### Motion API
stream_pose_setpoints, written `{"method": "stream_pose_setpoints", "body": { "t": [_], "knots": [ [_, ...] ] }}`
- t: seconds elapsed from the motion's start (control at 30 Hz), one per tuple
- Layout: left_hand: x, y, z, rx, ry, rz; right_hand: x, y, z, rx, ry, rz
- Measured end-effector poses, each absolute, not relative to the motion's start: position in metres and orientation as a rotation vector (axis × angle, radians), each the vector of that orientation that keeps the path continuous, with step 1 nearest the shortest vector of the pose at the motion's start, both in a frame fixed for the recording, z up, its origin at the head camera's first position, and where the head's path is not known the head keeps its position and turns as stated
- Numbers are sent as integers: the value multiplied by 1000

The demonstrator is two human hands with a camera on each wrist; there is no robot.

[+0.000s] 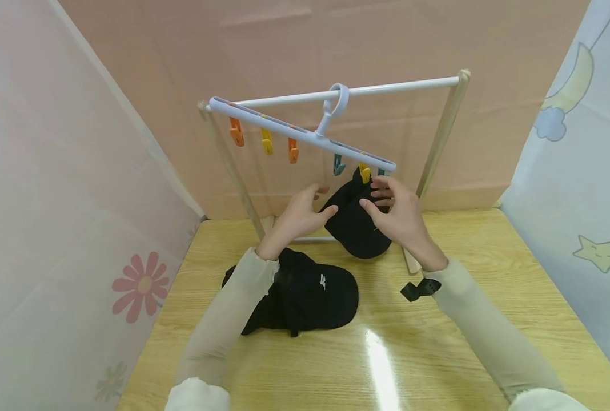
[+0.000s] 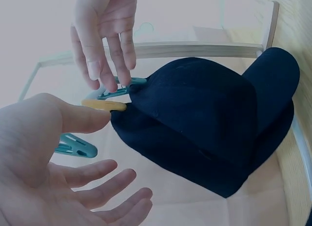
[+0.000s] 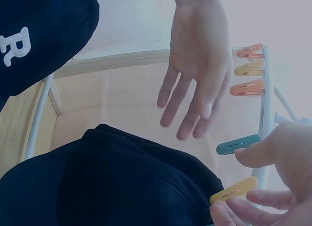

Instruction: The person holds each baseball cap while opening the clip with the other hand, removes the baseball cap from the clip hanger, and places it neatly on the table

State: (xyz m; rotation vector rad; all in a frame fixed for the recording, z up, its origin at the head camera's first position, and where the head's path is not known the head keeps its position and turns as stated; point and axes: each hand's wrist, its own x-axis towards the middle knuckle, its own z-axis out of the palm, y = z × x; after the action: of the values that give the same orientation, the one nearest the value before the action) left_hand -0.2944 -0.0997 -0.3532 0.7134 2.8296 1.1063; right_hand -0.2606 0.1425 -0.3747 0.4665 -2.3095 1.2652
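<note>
A black cap (image 1: 358, 228) hangs from the right end of a pale blue clip hanger (image 1: 279, 124). A yellow clip (image 2: 103, 104) and a green clip (image 2: 122, 87) bite its edge. My left hand (image 1: 305, 212) is left of the cap, fingers spread and holding nothing. On the other side my right hand (image 1: 398, 214) has its fingers loosely bent by the two clips, gripping neither. In the right wrist view its fingertips (image 3: 234, 211) are right at the yellow clip, its thumb near another green clip (image 3: 239, 144) that holds nothing.
A second black cap (image 1: 315, 297) with a white letter lies on the wooden table (image 1: 438, 354), partly behind my left sleeve. The hanger hooks over a white rod (image 1: 402, 87) on a wooden-legged rack. Orange and yellow clips (image 1: 267, 141) hang along its left half.
</note>
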Motion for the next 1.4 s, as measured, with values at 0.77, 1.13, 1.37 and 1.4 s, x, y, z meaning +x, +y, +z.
{"method": "stream_pose_setpoints", "body": {
  "t": [0.77, 1.13, 1.37, 1.4],
  "knots": [
    [-331, -44, -362, 906, 2812, 1126, -268, 125, -373, 453, -2324, 1370],
    [-335, -46, -367, 882, 2812, 1201, -279, 112, -373, 447, -2296, 1327],
    [-337, -50, -367, 884, 2800, 1174, -289, 112, -378, 441, -2272, 1261],
    [-337, -51, -366, 884, 2799, 1170, -290, 112, -378, 439, -2272, 1261]
  ]
}}
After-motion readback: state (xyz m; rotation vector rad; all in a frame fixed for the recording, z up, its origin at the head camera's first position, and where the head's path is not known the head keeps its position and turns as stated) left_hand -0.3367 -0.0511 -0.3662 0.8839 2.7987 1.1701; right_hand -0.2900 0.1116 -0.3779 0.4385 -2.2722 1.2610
